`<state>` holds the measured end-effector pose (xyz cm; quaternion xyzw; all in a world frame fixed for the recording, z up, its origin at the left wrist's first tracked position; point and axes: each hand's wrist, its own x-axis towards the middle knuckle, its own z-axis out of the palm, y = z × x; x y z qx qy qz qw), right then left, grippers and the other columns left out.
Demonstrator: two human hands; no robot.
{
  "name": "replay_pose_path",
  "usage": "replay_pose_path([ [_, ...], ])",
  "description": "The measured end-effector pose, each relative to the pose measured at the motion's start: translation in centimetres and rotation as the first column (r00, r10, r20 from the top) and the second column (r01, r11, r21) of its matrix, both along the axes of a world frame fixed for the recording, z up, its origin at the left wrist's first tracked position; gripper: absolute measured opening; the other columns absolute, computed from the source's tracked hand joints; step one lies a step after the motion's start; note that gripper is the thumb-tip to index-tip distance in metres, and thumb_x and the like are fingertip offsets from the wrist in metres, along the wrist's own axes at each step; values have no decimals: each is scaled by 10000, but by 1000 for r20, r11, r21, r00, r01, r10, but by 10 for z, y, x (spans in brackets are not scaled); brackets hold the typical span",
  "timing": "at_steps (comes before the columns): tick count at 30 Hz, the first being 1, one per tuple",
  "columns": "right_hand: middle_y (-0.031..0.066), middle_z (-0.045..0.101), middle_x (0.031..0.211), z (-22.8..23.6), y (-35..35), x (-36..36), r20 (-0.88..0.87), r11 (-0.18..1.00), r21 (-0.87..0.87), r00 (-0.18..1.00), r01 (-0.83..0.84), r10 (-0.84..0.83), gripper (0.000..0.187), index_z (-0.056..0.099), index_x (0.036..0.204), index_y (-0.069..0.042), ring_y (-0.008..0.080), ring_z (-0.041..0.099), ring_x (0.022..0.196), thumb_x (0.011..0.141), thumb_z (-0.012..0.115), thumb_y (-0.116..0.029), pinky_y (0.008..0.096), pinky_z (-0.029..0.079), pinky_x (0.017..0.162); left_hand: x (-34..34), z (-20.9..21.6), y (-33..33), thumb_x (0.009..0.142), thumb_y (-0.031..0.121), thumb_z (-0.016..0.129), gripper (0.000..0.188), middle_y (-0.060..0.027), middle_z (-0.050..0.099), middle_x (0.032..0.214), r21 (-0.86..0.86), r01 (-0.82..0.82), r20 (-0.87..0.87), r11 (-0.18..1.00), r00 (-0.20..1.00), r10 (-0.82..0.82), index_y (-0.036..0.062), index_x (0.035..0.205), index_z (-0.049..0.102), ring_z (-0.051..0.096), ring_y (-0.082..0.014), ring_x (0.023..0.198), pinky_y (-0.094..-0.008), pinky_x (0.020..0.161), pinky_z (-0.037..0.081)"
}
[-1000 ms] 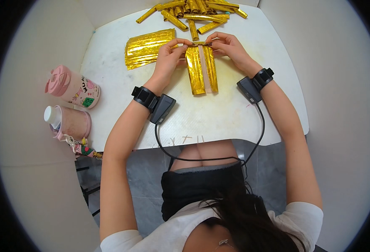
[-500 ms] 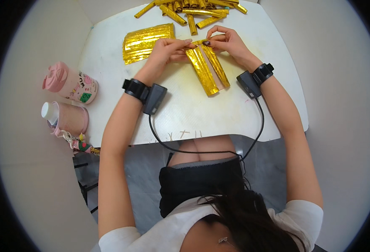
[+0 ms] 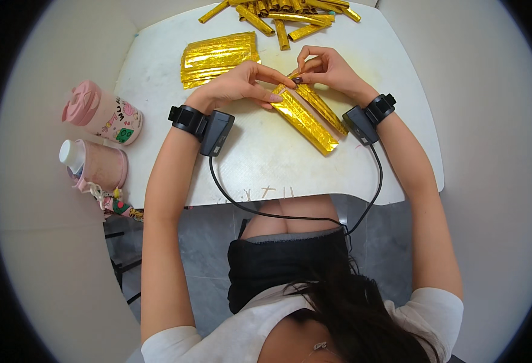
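Between my hands is a sheet of gold foil paper (image 3: 307,121), its two long sides folded inward so a pale strip shows down the middle. It slants over the white table, its near end toward the right. My left hand (image 3: 248,83) pinches the far left corner, with the thumb on top of the gold side. At the far right corner, the fingertips of my right hand (image 3: 326,71) are closed on the paper's edge. A stack of flat gold foil sheets (image 3: 217,51) lies just beyond my left hand. Past my right hand are several rolled gold paper tubes (image 3: 283,35) in a pile.
At the table's left edge stand a pink-lidded cup (image 3: 100,112) and a pink container (image 3: 106,166) holding a white-capped bottle. A trinket strap (image 3: 118,204) hangs from the container. A black cable (image 3: 266,215) links the wrist devices across the table's front edge.
The folded gold paper has turned, its near end swinging right and closer to me. My left hand has shifted slightly nearer, its fingers reaching further over the paper's far end.
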<state>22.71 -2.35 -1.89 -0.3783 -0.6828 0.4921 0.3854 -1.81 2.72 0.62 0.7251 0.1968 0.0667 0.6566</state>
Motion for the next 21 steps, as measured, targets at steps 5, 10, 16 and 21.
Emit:
replay_pose_path([
  [5, 62, 634, 1164, 8, -3, -2, -34, 999, 37, 999, 29, -28, 322, 605, 1143, -59, 63, 609, 924, 823, 624, -29, 218, 485, 805, 0, 1, -1, 822, 13, 685, 427, -63, 648, 1151, 53, -54, -15, 997, 998, 54, 6, 1241, 604, 631, -87, 888, -206, 752, 568],
  [10, 18, 588, 1259, 1, -3, 2, 61, 995, -79, 996, -56, 61, 368, 612, 1216, -93, 61, 552, 997, 854, 553, -62, 224, 447, 900, -14, -7, 17, 817, 24, 695, 452, -64, 634, 1188, 82, -169, 29, 982, 986, 167, 20, 1258, 594, 622, -101, 942, -233, 798, 554],
  [16, 19, 654, 999, 20, -15, 10, 167, 886, -307, 896, -349, 411, 372, 642, 1194, -42, 64, 576, 882, 825, 598, -51, 210, 472, 783, -28, -7, 28, 822, -24, 678, 470, -66, 604, 1253, 2, -213, 46, 977, 976, 213, 38, 1277, 580, 614, -113, 1015, -243, 834, 557],
  [21, 92, 649, 1154, 9, -17, 17, 54, 786, -287, 810, -547, 584, 530, 551, 1297, -17, 98, 640, 905, 779, 624, 61, 237, 521, 843, -30, -12, 31, 825, -29, 674, 471, -67, 596, 1259, 36, -146, 10, 989, 989, 145, 36, 1280, 577, 613, -101, 1007, -228, 815, 561],
])
